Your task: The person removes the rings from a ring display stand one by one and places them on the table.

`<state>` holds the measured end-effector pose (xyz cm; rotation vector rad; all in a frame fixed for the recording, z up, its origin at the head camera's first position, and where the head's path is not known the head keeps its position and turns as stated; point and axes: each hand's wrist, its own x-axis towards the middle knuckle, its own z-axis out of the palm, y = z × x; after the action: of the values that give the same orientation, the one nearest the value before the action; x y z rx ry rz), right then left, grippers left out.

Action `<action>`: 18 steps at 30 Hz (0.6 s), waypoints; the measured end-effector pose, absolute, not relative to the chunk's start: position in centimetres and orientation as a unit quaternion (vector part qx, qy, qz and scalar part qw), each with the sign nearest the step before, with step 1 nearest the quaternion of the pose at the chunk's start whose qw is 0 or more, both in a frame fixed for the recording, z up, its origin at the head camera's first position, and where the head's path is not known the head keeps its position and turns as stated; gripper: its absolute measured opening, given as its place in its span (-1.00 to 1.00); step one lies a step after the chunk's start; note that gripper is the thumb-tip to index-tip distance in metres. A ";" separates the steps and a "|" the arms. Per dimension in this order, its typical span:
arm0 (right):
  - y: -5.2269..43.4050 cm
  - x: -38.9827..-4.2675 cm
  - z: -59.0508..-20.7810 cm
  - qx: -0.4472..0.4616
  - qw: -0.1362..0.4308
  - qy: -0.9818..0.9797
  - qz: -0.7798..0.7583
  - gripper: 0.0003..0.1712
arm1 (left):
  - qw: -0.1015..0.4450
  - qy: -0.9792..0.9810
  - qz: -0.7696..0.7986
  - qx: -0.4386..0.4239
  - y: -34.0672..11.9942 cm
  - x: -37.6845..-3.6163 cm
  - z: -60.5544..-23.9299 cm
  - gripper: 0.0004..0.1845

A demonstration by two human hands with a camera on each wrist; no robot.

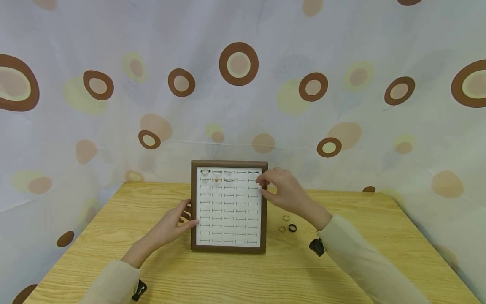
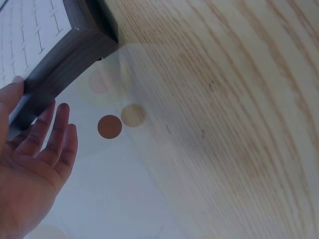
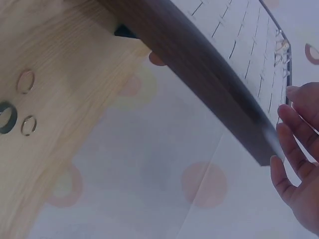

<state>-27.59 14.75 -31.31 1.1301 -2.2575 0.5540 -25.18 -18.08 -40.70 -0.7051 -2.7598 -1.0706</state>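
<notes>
A ring display board (image 1: pixel 229 211), with a dark brown frame and a white slotted panel, stands upright on the table. My left hand (image 1: pixel 175 223) holds its left edge, thumb on the front and fingers behind; the left wrist view shows the same grip on the frame (image 2: pixel 60 64). At the upper right edge, my right hand (image 1: pixel 284 190) has its fingertips close to the last slots of the upper rows. Finger and thumb are apart there, with no ring visible between them. Several rings (image 1: pixel 217 180) sit in the two top rows, mostly at the left.
Right of the board, a black ring (image 1: pixel 292 228) and two thin gold-coloured rings (image 1: pixel 286 218) lie on the wooden table (image 1: pixel 341 257). Behind the table hangs a pale curtain (image 1: pixel 281 33) with brown circles. A black strap hangs at each sleeve.
</notes>
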 end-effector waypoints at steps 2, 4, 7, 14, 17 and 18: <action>14.1 -27.6 -31.2 0.419 0.275 -0.842 0.200 -0.79 | 0.048 -0.906 -0.352 -0.230 -18.1 -25.2 -40.7 -0.36; 13.5 -27.7 -31.2 0.419 0.276 -0.842 0.197 -0.79 | 0.047 -0.906 -0.352 -0.229 -18.1 -25.2 -40.7 -0.36; 12.6 -27.8 -31.1 0.417 0.279 -0.844 0.190 -0.79 | 0.047 -0.906 -0.352 -0.228 -18.1 -25.1 -40.7 -0.37; 10.5 -28.0 -31.2 0.412 0.280 -0.849 0.177 -0.79 | 0.048 -0.907 -0.351 -0.228 -18.1 -25.1 -40.7 -0.37; 9.8 -28.0 -31.3 0.412 0.287 -0.847 0.173 -0.79 | 0.051 -0.906 -0.351 -0.229 -18.1 -25.2 -40.7 -0.37; 9.7 -28.1 -31.3 0.413 0.292 -0.845 0.173 -0.79 | 0.052 -0.906 -0.351 -0.230 -18.1 -25.2 -40.7 -0.37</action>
<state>-28.09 9.65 -31.29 1.1011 -2.2531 0.4605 -25.16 -18.07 -40.72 -0.6983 -2.7565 -1.0685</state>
